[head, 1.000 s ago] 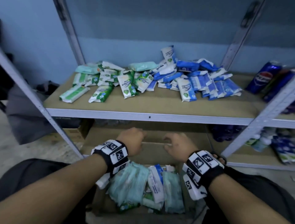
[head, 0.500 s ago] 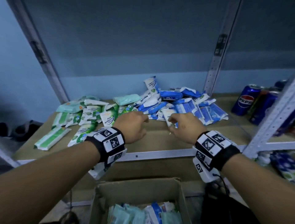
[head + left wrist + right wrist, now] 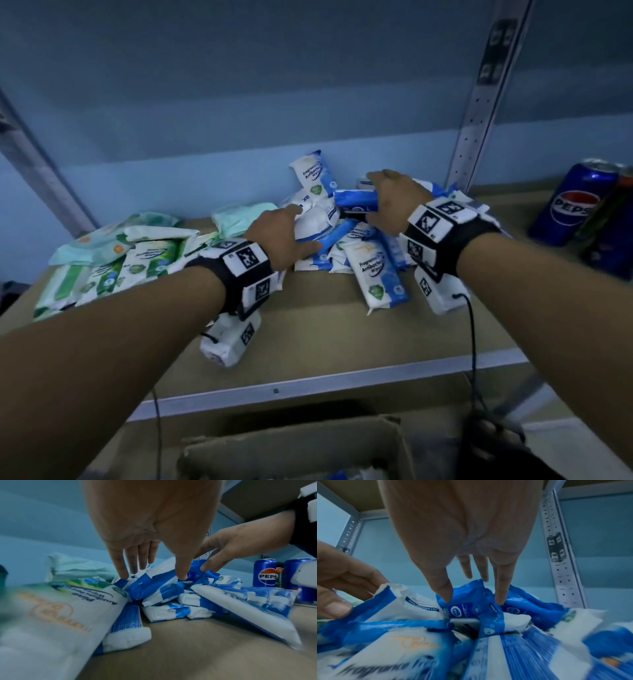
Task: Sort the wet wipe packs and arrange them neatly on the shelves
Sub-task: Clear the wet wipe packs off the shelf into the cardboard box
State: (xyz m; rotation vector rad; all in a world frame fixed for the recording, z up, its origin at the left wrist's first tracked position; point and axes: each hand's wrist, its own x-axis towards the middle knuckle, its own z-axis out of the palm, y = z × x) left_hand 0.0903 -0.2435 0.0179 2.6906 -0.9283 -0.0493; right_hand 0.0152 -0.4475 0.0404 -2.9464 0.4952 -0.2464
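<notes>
Head view: both forearms reach over the front edge of a brown shelf (image 3: 308, 329) toward a loose heap of blue-and-white wipe packs (image 3: 346, 236) near the middle-back of the board. A second heap, green-and-white packs (image 3: 113, 263), lies to the left, its nearest packs touching the blue ones.

Left hand (image 3: 281, 236): palm down on the left side of the blue heap. Left wrist view shows the fingers (image 3: 120, 566) straight and slightly spread, tips touching the top packs, thumb tip down on a blue pack beside them. Grip is open; nothing held.

Right hand (image 3: 390, 202): over the top of the blue heap, closing on a dark blue pack (image 3: 356, 202). Right wrist view: thumb tip pressed on one side of that pack (image 3: 462, 601), a finger pressed on the other, so the grip pinches it. The pack sits at the top of the pile, touching the packs below; cannot tell whether it is lifted clear.

One white-and-blue pack (image 3: 310, 176) leans upright against the blue back wall behind the heap. Another lies flat at the front, nearest the shelf edge.

Right end of shelf: Pepsi cans (image 3: 572, 205) standing upright beside a perforated metal upright (image 3: 479, 113), well apart from the wipes.

Below the shelf edge: top rim of a cardboard box (image 3: 291, 442); contents barely visible.
</notes>
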